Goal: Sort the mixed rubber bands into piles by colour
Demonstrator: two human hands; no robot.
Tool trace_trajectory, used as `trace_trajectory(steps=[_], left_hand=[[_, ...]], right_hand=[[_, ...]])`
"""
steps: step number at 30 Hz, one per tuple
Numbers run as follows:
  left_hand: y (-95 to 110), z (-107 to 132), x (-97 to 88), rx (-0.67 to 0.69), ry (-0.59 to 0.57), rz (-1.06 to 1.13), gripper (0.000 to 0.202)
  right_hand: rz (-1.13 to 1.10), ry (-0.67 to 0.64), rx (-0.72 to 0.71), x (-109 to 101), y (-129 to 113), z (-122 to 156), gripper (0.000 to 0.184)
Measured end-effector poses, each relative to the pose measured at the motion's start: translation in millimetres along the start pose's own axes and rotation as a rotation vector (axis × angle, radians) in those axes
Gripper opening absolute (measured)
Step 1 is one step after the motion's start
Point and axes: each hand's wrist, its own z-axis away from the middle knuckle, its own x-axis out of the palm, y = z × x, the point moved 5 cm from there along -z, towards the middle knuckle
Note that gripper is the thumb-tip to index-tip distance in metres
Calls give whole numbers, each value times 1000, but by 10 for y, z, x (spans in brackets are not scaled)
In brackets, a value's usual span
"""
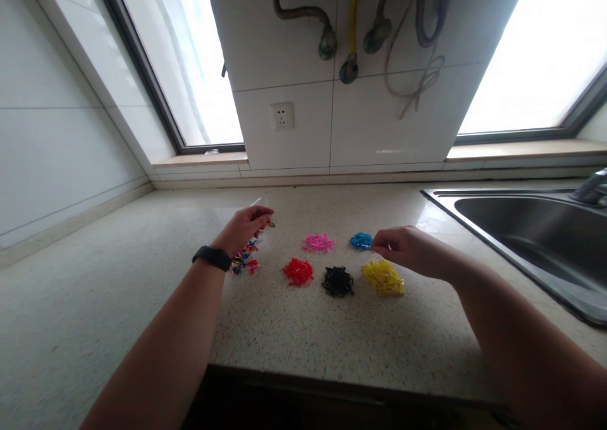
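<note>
My left hand [249,224], with a dark band on the wrist, is over a mixed-colour pile [245,259] of small, thin strip-like pieces. Its fingers are pinched together; what they hold, if anything, I cannot make out. At the edge of a blue pile [361,240] is my right hand [396,243], its thumb and fingers closed on something too small to name. Yellow pieces [383,277] lie just below that hand. Between my hands are a pink pile [319,243], a red pile [298,272] and a black pile [337,281].
All the piles rest on a speckled stone counter [284,335], whose front edge runs along the bottom. A steel sink [535,227] with a tap [592,186] is at the right. A tiled wall with a socket [283,116] and hanging hoses [353,25] rises behind.
</note>
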Motion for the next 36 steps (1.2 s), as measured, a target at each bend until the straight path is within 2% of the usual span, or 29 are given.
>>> trace_trajectory(steps=[3,8,15,19,23,30,36], left_hand=[[-117,-39,-114,11,14,-173,35],[-308,-86,-240,25,28,-405,28],[-298,-55,-340,10,71,-538,24],[-195,-38,-260,15,39,-393,24],[-25,-7,-82,43,13,-134,26],[308,142,217,7,75,310,28],[565,282,473,70,22,549,22]], right_hand=[[14,5,1,3,10,-1,21],[54,-6,-12,14,21,-4,21],[56,-8,0,15,29,-5,19],[47,-1,9,15,32,-2,19],[50,4,-4,5,14,0,18],[66,11,2,-20,-21,1,16],[80,8,-6,-4,-6,6,16]])
